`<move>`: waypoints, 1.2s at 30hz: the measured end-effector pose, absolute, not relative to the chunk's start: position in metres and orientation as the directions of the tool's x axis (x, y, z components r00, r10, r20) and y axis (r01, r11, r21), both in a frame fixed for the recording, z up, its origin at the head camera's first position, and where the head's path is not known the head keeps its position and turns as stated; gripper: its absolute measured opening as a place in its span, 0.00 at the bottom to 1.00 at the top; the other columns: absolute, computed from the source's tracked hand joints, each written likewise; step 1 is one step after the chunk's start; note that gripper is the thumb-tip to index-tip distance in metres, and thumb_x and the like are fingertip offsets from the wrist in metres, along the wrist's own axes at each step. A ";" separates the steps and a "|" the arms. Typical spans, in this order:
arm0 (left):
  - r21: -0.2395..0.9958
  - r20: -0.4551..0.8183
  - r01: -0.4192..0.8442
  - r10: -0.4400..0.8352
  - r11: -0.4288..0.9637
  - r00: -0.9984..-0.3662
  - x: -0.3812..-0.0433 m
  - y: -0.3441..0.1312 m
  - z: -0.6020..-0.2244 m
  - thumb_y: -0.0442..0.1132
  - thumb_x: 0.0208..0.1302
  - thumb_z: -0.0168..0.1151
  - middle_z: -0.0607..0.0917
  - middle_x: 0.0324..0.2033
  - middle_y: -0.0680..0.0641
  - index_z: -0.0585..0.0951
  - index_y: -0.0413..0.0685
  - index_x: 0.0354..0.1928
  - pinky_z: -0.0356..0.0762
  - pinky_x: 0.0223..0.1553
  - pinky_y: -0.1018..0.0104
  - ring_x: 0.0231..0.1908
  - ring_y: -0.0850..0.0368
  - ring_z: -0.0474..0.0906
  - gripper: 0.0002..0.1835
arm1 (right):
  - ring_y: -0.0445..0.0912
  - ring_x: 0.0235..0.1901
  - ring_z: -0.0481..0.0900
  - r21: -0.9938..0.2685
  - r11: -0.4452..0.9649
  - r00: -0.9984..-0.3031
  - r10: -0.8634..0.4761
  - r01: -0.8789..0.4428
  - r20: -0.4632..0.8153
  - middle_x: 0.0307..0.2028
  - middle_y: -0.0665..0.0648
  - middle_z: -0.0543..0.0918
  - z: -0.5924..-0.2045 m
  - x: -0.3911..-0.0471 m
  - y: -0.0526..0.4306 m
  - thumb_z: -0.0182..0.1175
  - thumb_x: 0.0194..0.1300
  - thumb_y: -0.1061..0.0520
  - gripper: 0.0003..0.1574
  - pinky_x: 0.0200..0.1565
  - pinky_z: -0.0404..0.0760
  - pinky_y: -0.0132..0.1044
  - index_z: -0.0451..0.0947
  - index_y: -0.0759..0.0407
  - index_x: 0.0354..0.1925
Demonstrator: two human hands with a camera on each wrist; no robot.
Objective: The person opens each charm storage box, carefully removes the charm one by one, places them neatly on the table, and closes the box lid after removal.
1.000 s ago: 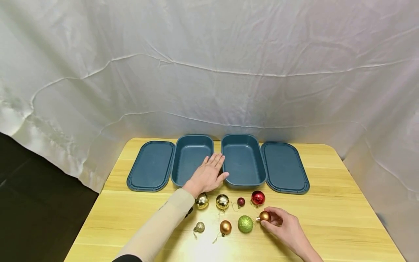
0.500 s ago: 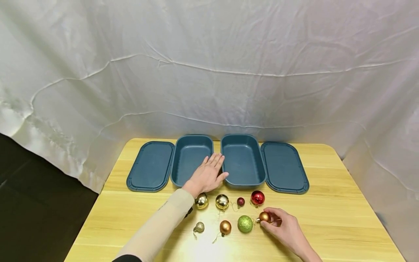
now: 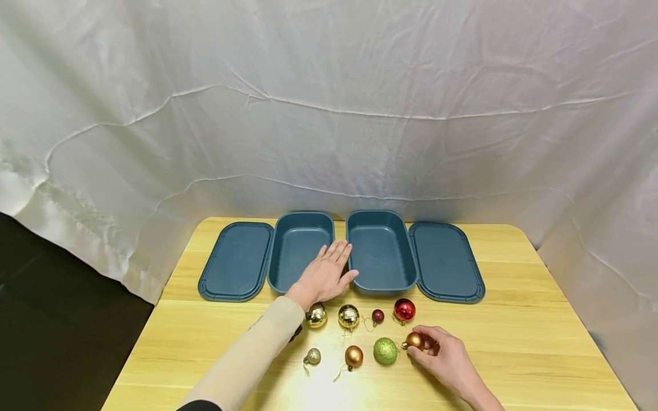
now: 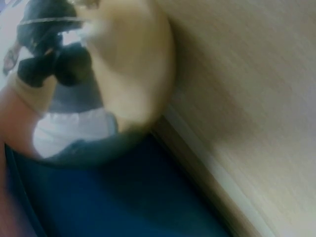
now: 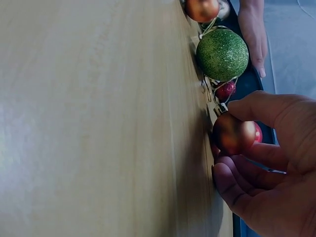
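Note:
In the head view my right hand pinches a copper Christmas bauble between thumb and fingers at the right end of the front row. The right wrist view shows this bauble up close, its metal cap toward the green one. My left hand lies with straight fingers over the gap between two blue boxes, the left box and the right box. Beneath my left wrist is a shiny gold bauble, which fills much of the left wrist view. A green glitter bauble sits beside the held one.
A faceted gold bauble, a small dark red one and a larger red one stand behind. A silvery-gold bauble and another copper bauble lie in front. Blue lids flank the boxes on the wooden table.

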State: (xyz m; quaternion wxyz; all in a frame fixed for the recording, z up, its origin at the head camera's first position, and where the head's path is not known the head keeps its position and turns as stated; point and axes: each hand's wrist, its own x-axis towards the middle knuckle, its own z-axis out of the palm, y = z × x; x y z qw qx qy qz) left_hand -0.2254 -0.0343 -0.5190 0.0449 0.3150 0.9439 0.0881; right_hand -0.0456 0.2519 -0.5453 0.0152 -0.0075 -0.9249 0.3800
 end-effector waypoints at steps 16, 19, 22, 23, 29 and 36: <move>0.211 -0.019 0.581 0.597 0.786 -0.802 -0.225 -0.035 -0.521 0.65 0.84 0.32 0.51 0.85 0.40 0.49 0.44 0.85 0.46 0.84 0.47 0.85 0.45 0.45 0.42 | 0.32 0.30 0.72 -0.676 0.737 -0.999 0.031 -0.001 0.036 0.37 0.48 0.84 -0.546 -0.044 0.248 0.81 0.53 0.58 0.22 0.32 0.75 0.26 0.89 0.55 0.48; 0.210 -0.018 0.579 0.595 0.788 -0.804 -0.225 -0.034 -0.522 0.65 0.84 0.33 0.51 0.85 0.40 0.50 0.43 0.85 0.46 0.84 0.47 0.85 0.45 0.45 0.42 | 0.32 0.30 0.72 -0.674 0.739 -0.999 0.026 -0.012 0.046 0.37 0.48 0.84 -0.546 -0.044 0.249 0.81 0.53 0.58 0.22 0.32 0.75 0.27 0.89 0.54 0.48; 0.202 -0.021 0.578 0.594 0.790 -0.804 -0.226 -0.034 -0.522 0.65 0.84 0.32 0.51 0.85 0.41 0.49 0.43 0.85 0.45 0.84 0.47 0.85 0.45 0.45 0.42 | 0.32 0.29 0.72 -0.681 0.732 -0.998 0.019 -0.023 0.054 0.37 0.48 0.84 -0.546 -0.043 0.250 0.81 0.53 0.58 0.23 0.32 0.75 0.27 0.88 0.55 0.49; 0.198 -0.024 0.578 0.594 0.792 -0.804 -0.226 -0.034 -0.522 0.66 0.84 0.31 0.50 0.85 0.41 0.49 0.44 0.85 0.45 0.84 0.48 0.85 0.45 0.45 0.42 | 0.32 0.29 0.73 -0.686 0.728 -0.998 0.018 -0.024 0.054 0.37 0.49 0.84 -0.546 -0.043 0.250 0.81 0.53 0.58 0.24 0.32 0.76 0.27 0.88 0.55 0.49; 0.206 -0.020 0.579 0.594 0.789 -0.804 -0.226 -0.034 -0.523 0.65 0.84 0.32 0.51 0.85 0.40 0.49 0.44 0.85 0.46 0.84 0.47 0.85 0.45 0.44 0.42 | 0.32 0.30 0.74 -0.702 0.711 -0.999 0.007 -0.030 0.049 0.38 0.49 0.84 -0.547 -0.044 0.252 0.81 0.53 0.58 0.27 0.31 0.77 0.27 0.88 0.58 0.52; 0.201 -0.018 0.582 0.597 0.788 -0.802 -0.226 -0.034 -0.523 0.65 0.84 0.32 0.51 0.84 0.40 0.49 0.43 0.85 0.47 0.84 0.46 0.85 0.44 0.45 0.42 | 0.34 0.31 0.75 -0.726 0.687 -0.999 -0.001 -0.029 0.039 0.42 0.51 0.85 -0.544 -0.042 0.253 0.82 0.52 0.57 0.30 0.32 0.78 0.27 0.87 0.58 0.54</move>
